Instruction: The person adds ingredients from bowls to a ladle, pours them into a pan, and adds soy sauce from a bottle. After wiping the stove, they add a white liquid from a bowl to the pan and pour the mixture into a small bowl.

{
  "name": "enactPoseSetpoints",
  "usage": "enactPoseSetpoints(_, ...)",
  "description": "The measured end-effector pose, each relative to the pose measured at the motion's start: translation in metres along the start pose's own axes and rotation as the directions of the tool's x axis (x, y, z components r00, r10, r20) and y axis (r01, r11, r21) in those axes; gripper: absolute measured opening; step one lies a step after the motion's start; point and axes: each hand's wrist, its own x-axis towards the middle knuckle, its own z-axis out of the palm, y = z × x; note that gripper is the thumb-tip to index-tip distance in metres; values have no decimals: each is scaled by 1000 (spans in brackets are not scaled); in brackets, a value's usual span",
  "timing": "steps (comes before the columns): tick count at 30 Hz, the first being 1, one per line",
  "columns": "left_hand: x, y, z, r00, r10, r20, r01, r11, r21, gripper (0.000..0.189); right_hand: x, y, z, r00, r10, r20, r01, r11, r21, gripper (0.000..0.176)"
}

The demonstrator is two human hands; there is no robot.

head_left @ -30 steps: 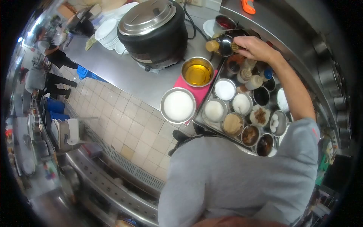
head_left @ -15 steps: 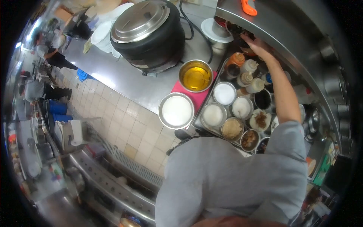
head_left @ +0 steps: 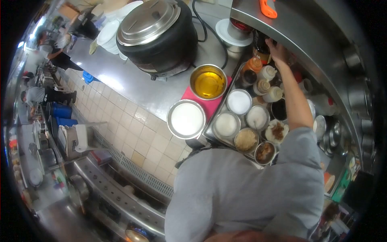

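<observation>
My right hand (head_left: 277, 53) reaches under the edge of the steel shelf, above the sauce bottles. Its thumb lies against a dark bottle (head_left: 261, 51) with a red and gold label, and the other fingers are partly in shadow; the hand looks closed on it. Just below stand several squeeze bottles (head_left: 267, 73) with pale and orange contents. Round steel containers of white powder (head_left: 239, 101), tan paste (head_left: 246, 139) and brown pieces (head_left: 265, 153) sit in the tray by my chest. My left hand is not in view.
A black soup warmer (head_left: 155, 48) with a steel lid stands on the steel counter (head_left: 139, 90). Pots of yellow oil (head_left: 207, 82) and white liquid (head_left: 186, 119) sit near the counter edge. An orange-handled tool (head_left: 268, 9) lies on the shelf. Other people (head_left: 60, 54) work far left.
My right hand has shifted slightly right and back. The dark bottle now shows its label beside the squeeze bottles, where a dark shape lay further left before.
</observation>
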Motion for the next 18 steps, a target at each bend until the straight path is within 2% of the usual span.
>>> enactPoseSetpoints(1, -1, 2, 0, 1000, -1, -4, 1, 1000, 0, 60, 0, 15, 9, 1000, -1, 1, 1, 1000, 2, 40)
enactPoseSetpoints(3, -3, 3, 3, 1000, -8, -11, 8, 1000, 9, 60, 4, 45, 28, 996, 84, 22, -87, 963, 255, 34)
enactPoseSetpoints(7, -8, 9, 7, 1000, -16, -21, 16, 1000, 21, 59, 9, 72, 46, 988, 154, -23, -141, 950, 279, 34)
enactPoseSetpoints(9, -10, 12, 8, 999, -22, -24, 23, 999, 31, 59, 7, 78, 47, 976, 215, -45, -165, 853, 494, 43)
enactPoseSetpoints(13, -13, 17, 10, 999, -28, -34, 30, 998, 50, 59, 7, 82, 50, 959, 282, 34, -262, 831, 490, 51)
enactPoseSetpoints(15, -14, 20, 9, 999, -29, -38, 31, 998, 60, 59, 0, 77, 52, 967, 253, 14, -242, 907, 346, 54)
enactPoseSetpoints(16, -15, 21, 9, 999, -28, -38, 30, 997, 67, 59, -2, 73, 49, 966, 258, 12, -246, 905, 346, 54)
enactPoseSetpoints(18, -17, 21, 7, 999, -27, -38, 30, 996, 82, 58, -3, 66, 39, 957, 270, 103, -288, 919, 270, 55)
